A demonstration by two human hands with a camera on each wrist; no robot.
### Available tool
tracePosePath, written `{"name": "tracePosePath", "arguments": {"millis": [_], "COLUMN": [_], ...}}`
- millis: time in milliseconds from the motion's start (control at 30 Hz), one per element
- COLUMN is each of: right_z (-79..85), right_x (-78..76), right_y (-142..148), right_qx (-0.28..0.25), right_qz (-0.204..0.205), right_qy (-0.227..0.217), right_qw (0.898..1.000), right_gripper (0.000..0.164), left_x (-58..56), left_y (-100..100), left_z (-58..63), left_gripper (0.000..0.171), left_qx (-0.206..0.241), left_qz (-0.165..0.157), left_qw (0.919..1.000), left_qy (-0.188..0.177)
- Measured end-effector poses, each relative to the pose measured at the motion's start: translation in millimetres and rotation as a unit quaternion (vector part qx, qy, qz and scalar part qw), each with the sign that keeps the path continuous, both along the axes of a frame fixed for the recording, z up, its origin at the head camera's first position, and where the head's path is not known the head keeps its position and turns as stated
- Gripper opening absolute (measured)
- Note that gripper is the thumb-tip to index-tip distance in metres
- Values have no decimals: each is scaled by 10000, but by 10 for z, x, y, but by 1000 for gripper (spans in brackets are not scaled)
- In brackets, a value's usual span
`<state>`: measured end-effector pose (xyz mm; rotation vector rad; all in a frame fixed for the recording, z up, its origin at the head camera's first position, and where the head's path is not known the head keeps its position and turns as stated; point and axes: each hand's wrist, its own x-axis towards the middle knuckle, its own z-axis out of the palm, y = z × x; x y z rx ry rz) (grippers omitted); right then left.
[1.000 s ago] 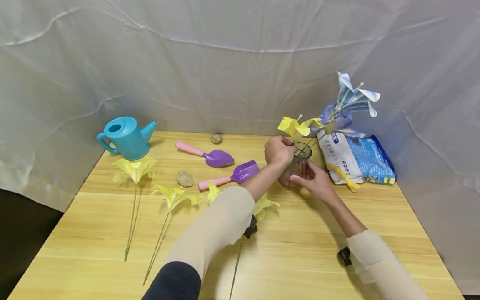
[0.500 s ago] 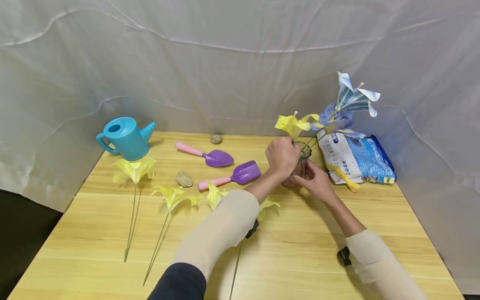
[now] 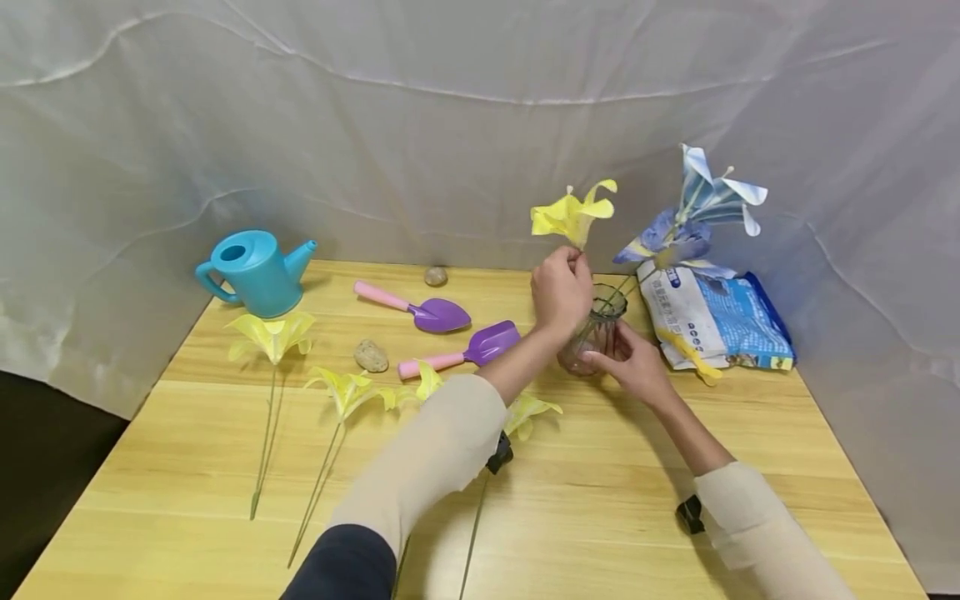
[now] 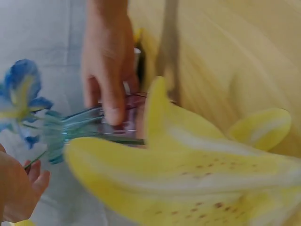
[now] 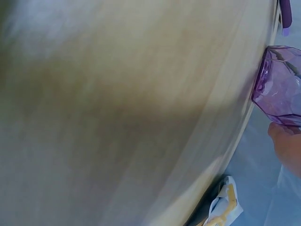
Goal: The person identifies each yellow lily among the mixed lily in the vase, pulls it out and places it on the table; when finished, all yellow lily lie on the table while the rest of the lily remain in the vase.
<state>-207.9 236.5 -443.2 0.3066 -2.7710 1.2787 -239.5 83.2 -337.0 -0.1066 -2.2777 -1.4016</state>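
Observation:
My left hand (image 3: 562, 292) pinches the stem of a yellow artificial lily (image 3: 573, 217) just below its bloom, above and left of the vase's mouth. In the left wrist view that hand (image 4: 21, 188) holds a thin green stem near the rim; where the stem's lower end sits is hard to tell. Low around the tinted glass vase (image 3: 583, 346), my right hand (image 3: 637, 367) grips its side. A pale blue lily (image 3: 716, 196) and a blue-purple flower (image 3: 671, 237) lean right out of the vase. In the right wrist view the vase (image 5: 280, 84) looks purple, with a fingertip (image 5: 289, 146) against it.
Several yellow lilies (image 3: 273, 337) lie at the left and middle, partly under my left arm. Behind them are a blue watering can (image 3: 258, 279), a purple trowel (image 3: 441, 316), a purple shovel (image 3: 491, 343) and stones (image 3: 371, 357). Right of the vase lies a blue-white bag (image 3: 712, 312).
The left hand and its yellow lily first dipped, then rose; the bloom now stands higher and further left than before. The right hand stays on the vase.

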Motion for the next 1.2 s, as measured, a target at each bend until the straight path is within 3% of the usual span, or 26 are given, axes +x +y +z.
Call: {"name": "tracePosePath", "arguments": {"millis": [100, 300, 400, 467, 567, 633, 767, 867, 933, 1067, 1200], "right_z": [-16, -40, -44, -48, -48, -47, -51, -56, -47, -21, -27], "right_x": [0, -2, -2, -1, -5, -8, -1, 4, 6, 4, -7], "right_y": [7, 13, 8, 6, 3, -1, -12, -1, 12, 28, 33], "right_qx": [-63, -153, -133, -149, -191, -227, -302, -323, -338, -383, -428], "right_qz": [21, 29, 54, 41, 57, 55, 78, 89, 96, 120, 175], "right_qy": [-4, -6, -32, -81, -134, -175, -259, -308, -310, -241, -201], "right_qw": [10000, 9999, 9999, 9998, 9997, 9996, 9992, 9990, 9989, 9989, 9987], "right_gripper": [62, 66, 65, 67, 73, 75, 76, 76, 76, 75, 73], "left_x": [30, 125, 277, 409, 597, 651, 813, 965, 1036, 1243, 1436], "left_y": [-59, -312, -538, -716, -1005, -1220, -1727, -2161, -2455, -2936, -3267], "left_z": [134, 542, 779, 899, 995, 943, 794, 636, 486, 268, 44], "left_gripper": [11, 12, 19, 22, 23, 22, 20, 19, 19, 23, 26], "left_qx": [1000, 2410, 2857, 2987, 2844, 2662, 2026, 1471, 1291, 1118, 627], "left_qz": [-543, -1208, -1473, -1621, -1831, -2044, -2190, -1951, -1785, -1466, -1122], "left_qw": [9935, 9627, 9468, 9404, 9409, 9415, 9542, 9697, 9750, 9790, 9822], "left_qy": [91, 242, 124, 94, 142, 293, 210, -32, -275, -866, -1371]}}
